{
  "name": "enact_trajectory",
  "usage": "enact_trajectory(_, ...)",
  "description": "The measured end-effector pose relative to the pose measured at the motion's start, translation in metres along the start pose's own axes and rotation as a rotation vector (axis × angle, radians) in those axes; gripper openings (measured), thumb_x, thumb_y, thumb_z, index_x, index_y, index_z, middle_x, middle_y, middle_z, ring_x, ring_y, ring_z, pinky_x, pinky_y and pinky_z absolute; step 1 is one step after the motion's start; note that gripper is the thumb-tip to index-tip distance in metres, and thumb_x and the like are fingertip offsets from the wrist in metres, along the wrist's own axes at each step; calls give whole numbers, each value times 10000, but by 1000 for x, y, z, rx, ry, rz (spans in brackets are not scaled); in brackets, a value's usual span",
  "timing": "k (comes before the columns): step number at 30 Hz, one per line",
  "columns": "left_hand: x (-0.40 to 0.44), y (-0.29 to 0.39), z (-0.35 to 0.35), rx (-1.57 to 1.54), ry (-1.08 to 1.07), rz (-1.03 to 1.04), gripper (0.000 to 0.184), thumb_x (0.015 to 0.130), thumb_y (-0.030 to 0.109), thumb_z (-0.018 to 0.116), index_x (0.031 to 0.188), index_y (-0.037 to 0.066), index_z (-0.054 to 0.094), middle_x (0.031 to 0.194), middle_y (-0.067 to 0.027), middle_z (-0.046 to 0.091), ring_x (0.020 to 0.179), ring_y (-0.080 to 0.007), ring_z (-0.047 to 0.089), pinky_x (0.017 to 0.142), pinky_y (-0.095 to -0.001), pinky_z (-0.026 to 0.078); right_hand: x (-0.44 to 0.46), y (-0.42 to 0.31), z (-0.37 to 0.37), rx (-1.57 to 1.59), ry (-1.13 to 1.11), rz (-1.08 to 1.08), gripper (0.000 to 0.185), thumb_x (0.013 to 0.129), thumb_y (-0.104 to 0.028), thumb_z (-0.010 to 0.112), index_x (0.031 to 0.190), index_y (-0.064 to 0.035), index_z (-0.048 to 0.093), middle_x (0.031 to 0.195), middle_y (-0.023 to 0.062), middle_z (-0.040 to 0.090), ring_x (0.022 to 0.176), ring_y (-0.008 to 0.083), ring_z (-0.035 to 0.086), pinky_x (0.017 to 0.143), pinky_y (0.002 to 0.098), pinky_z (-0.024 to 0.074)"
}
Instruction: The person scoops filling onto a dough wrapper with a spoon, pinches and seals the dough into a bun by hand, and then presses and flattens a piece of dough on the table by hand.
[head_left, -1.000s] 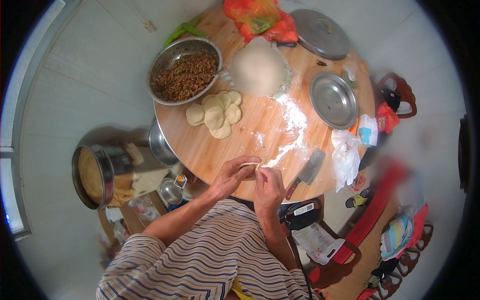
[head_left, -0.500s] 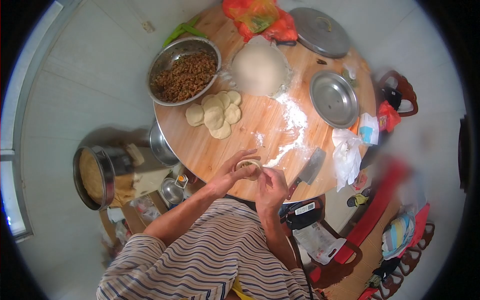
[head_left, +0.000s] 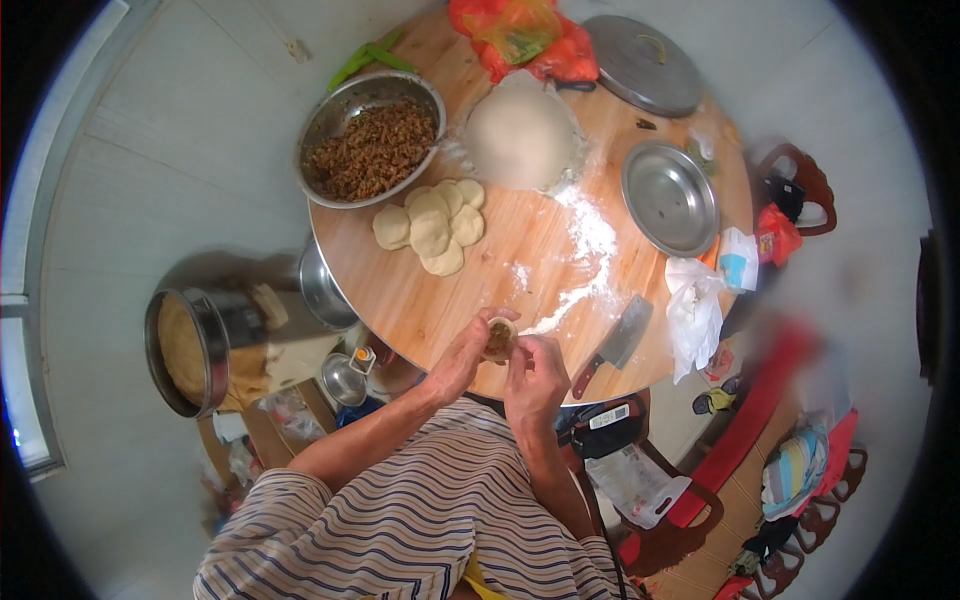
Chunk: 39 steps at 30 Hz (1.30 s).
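Over the near side of a round, light-wood table, a person's left hand cups a small, pale dough wrapper, apparently keeping its brown filling in, while the right hand pinches the rim.

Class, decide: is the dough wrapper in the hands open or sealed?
Open: the dough wrapper has a round, unclosed mouth, with brown filling showing inside.
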<state>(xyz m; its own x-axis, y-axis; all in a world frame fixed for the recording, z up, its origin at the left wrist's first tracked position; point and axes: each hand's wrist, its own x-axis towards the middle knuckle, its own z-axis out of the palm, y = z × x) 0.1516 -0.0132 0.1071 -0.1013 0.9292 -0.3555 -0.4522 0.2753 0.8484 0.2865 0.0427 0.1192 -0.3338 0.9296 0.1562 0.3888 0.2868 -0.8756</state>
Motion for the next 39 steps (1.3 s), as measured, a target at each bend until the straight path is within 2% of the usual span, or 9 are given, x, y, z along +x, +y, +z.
enact_trajectory(5, 1, -6, -5, 44, 6, 1, 855, 1017, 764, 218, 1443, 81, 505, 1281, -70, 569, 1198, -186, 559, 1080, -393, 444, -3, 2, 2, 13, -3, -25, 141, 931, 26, 694, 1068, -3, 678, 954, 125, 674, 838, 266, 704, 698, 344, 589)
enact_trajectory(8, 1, -11, -11, 14, -20, -8, 862, 1014, 768, 225, 1427, 72, 521, 1304, -70, 573, 1224, -194, 560, 1083, -394, 445, -2, -8, -1, 114, 5, 132, 236, 926, 36, 699, 1159, 1, 685, 955, 128, 674, 839, 281, 704, 713, 354, 583)
enact_trajectory(10, 2, -11, -14, -27, -58, -45, 866, 1016, 762, 233, 1442, 62, 513, 1330, -76, 575, 1261, -203, 554, 1093, -401, 442, 2, -9, -5, -44, -64, -20, 317, 927, 20, 713, 1240, -13, 675, 957, 127, 672, 862, 284, 711, 718, 385, 583)
enact_trajectory(14, -1, -5, -14, 17, -44, -79, 876, 1019, 760, 230, 1463, 55, 499, 1348, -80, 579, 1283, -203, 549, 1110, -405, 436, 0, -6, -2, -31, -60, -70, 312, 922, 37, 712, 1231, -3, 694, 961, 128, 672, 875, 286, 709, 725, 383, 584)
enact_trajectory(17, -1, 0, -13, -43, -72, -55, 794, 1051, 699, 315, 1481, 55, 490, 1374, -79, 578, 1305, -198, 541, 1126, -409, 426, -1, -5, 0, 17, 4, -83, 226, 920, 35, 718, 1144, 5, 723, 959, 126, 673, 866, 285, 707, 725, 380, 583)
enact_trajectory(19, -2, 9, -7, -11, -19, -43, 620, 1094, 527, 467, 1492, 52, 483, 1387, -80, 578, 1311, -192, 539, 1133, -406, 429, -1, -4, 1, -3, 69, -80, 171, 924, 28, 722, 1095, 10, 731, 956, 124, 673, 856, 278, 706, 718, 374, 584)
enact_trajectory(20, -2, 8, -7, -12, -18, -43, 620, 1094, 527, 467, 1492, 52, 483, 1387, -80, 578, 1311, -192, 539, 1133, -406, 429, -1, -4, 1, -3, 68, -80, 171, 924, 28, 722, 1095, 10, 731, 956, 124, 673, 856, 278, 706, 718, 374, 584)
enact_trajectory(22, 0, 3, -8, -45, -16, -29, 512, 1089, 351, 573, 1492, 48, 490, 1357, -78, 599, 1269, -185, 571, 1108, -399, 463, 1, -7, 1, 2, 88, -69, 137, 925, 10, 732, 1062, 0, 737, 955, 122, 675, 851, 270, 704, 712, 368, 582)
enact_trajectory(39, 2, 2, -7, -11, 109, 14, 416, 1105, 232, 545, 1465, 23, 553, 1243, -83, 679, 1102, -156, 672, 979, -331, 570, 0, -4, 5, -76, 39, -60, 95, 940, -48, 735, 1028, -27, 704, 1003, 115, 662, 896, 292, 697, 729, 385, 581)
